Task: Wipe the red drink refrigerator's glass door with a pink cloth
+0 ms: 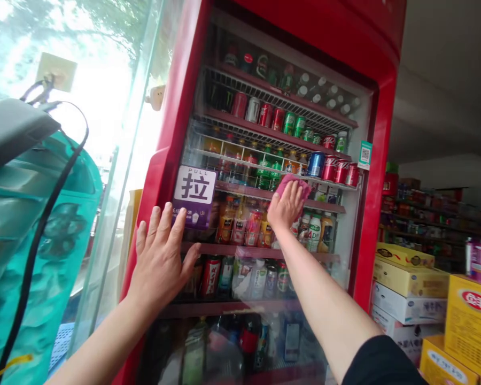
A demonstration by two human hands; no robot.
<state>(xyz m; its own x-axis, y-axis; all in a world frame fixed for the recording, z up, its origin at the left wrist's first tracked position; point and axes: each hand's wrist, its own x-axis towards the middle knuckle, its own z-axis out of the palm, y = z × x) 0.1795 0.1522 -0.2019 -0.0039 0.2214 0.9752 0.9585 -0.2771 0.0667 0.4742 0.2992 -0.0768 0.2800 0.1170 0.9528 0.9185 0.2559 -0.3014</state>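
A tall red drinks fridge [385, 112] with a glass door fills the middle of the view. Through the glass show shelves of cans and bottles. My right hand [285, 206] presses a pink cloth [294, 183] flat against the glass, about mid-height of the door; the cloth sticks out beyond the fingers. My left hand [160, 254] is spread, fingers apart, at the door's left edge, just below a white and purple pull sticker [195, 184]. It holds nothing. Whether its palm touches the frame is hard to tell.
At the left stand a turquoise plastic-like object [72, 214] with a black cable [32, 256] and a clear glass panel [116, 160]. Yellow and white cartons [409, 275] are stacked at the right, beside a bigger yellow box [471, 331]. Stocked shelves [420, 208] recede behind.
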